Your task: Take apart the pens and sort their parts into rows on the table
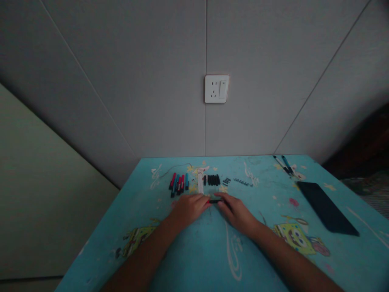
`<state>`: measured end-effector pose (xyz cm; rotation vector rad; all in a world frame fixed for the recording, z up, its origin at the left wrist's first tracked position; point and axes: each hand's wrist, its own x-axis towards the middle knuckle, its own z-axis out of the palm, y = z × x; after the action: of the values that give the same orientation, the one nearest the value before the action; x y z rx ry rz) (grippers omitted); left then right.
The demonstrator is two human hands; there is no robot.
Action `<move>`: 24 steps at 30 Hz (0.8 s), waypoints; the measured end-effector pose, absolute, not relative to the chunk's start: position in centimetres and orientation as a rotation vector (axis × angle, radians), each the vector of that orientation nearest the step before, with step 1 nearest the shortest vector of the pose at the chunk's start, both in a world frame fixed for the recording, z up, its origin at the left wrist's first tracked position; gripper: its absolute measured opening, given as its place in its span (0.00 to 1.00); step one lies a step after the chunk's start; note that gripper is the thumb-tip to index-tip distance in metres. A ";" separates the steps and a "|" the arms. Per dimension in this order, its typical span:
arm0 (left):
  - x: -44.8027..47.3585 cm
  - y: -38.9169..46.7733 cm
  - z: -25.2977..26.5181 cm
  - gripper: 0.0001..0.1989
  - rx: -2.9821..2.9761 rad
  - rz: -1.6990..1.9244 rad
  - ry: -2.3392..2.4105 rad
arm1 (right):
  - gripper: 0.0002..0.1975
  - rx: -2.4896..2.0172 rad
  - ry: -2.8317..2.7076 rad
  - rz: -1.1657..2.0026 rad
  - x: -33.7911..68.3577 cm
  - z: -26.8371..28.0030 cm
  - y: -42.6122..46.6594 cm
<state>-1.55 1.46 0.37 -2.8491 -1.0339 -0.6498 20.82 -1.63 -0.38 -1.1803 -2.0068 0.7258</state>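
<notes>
My left hand (191,207) is closed around the red end of a short red and black pen (214,201). The fingers of my right hand (235,211) pinch its black end. Just beyond my left hand lies a group of red and blue pen barrels (179,183) with black ends. Several thin white sticks (200,181) stand in a row next to them. A row of short black caps (213,180) lies beyond my right hand. To its right are small dark pieces (226,181) and a line of tiny coil-like parts (242,182).
A dark flat rectangular object (326,207) lies on the right of the table. Two slim pens (284,165) rest at the far right corner. The blue patterned tabletop (194,259) meets a grey wall with a white socket and switch plate (216,89).
</notes>
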 end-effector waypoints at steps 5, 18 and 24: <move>-1.7 1.6 -0.1 0.13 -2.847 -0.619 -1.104 | 0.10 -1.152 -1.926 0.603 21.1 0.1 -1.4; -1.9 2.0 0.0 0.12 -2.760 -0.688 -1.374 | 0.09 -1.295 -1.699 0.494 23.1 0.5 -0.7; -1.9 1.9 -0.1 0.12 -2.765 -0.708 -1.422 | 0.08 -1.246 -1.896 0.483 22.5 0.2 -0.9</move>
<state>-1.90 1.86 -0.06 -2.7645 -1.4220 -0.7080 22.48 -0.86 0.15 -1.2456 -1.8963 0.4827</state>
